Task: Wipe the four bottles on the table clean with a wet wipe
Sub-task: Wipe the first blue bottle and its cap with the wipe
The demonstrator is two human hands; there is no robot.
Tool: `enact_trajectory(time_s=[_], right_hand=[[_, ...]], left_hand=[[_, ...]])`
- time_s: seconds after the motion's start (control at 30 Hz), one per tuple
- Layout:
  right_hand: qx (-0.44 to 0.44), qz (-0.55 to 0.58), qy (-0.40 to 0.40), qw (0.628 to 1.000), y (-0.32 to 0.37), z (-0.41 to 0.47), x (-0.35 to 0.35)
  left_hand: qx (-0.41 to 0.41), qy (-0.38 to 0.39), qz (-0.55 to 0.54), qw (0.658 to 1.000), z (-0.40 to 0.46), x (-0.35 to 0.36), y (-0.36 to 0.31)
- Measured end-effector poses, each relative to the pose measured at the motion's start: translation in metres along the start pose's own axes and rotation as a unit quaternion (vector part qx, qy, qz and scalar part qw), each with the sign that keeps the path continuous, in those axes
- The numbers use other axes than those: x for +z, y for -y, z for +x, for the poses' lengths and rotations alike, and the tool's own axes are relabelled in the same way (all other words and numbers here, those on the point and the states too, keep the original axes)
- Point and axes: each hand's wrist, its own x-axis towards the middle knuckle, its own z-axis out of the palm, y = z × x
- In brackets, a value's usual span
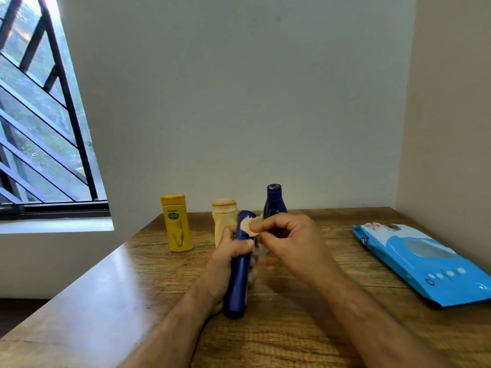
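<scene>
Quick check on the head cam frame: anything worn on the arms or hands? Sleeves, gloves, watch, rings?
Nothing worn that shows. The left hand and the right hand are bare, no gloves. Both forearms are bare down to the bottom edge of the frame, with no sleeve cuffs in view. No watch, band or bracelet at either wrist. No rings visible, though the curled fingers are partly hidden.

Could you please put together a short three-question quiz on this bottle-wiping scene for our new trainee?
1. True or false: the left hand grips the dark blue bottle.
2. What does the right hand pinch against that bottle's top?
3. Where is the blue wipes pack? A) right side of the table B) windowsill C) beside the yellow bottle

Key: 1 true; 2 the wet wipe; 3 A.
</scene>
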Motion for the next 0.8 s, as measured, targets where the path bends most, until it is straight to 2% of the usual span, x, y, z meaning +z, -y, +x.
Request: enact_trajectory(time_s=[0.07, 0.13, 0.27, 0.33, 0.47, 0.57, 0.67, 0.8], right_hand=[[0.006, -0.013, 0.030, 0.999, -0.0003, -0.0007, 0.0002], [-0.008, -0.026, 0.022, 0.999, -0.0009, -0.0014, 0.0002], [-0.040, -0.027, -0.091, 0.995, -0.0022, 0.0011, -0.0008], [-0.038, -0.030, -0.120, 0.992, -0.0037, 0.0036, -0.0042], [-0.037, -0.094, -0.042, 0.994, -0.0052, 0.0029, -0.0074], [-0.043, -0.096, -0.007, 0.994, -0.0036, 0.0014, -0.0069], [-0.033, -0.063, -0.031, 0.997, -0.0034, 0.0027, -0.0064], [0.022, 0.007, -0.049, 0.999, -0.0060, 0.0063, -0.0054]], left_hand=[[0.009, -0.015, -0.041, 0.999, -0.0018, 0.0019, -0.0031], [0.015, -0.026, -0.037, 0.999, -0.0033, 0.0046, -0.0055], [-0.011, -0.039, -0.036, 0.999, -0.0007, 0.0045, -0.0019], [-0.008, -0.040, -0.035, 0.999, -0.0003, 0.0057, -0.0014], [0.058, -0.071, -0.058, 0.994, 0.0013, 0.0036, -0.0050], [0.085, -0.107, -0.065, 0.988, 0.0010, 0.0021, -0.0080], [0.098, -0.116, -0.071, 0.986, 0.0022, 0.0024, -0.0071], [0.148, -0.106, 0.001, 0.983, 0.0046, -0.0015, -0.0026]])
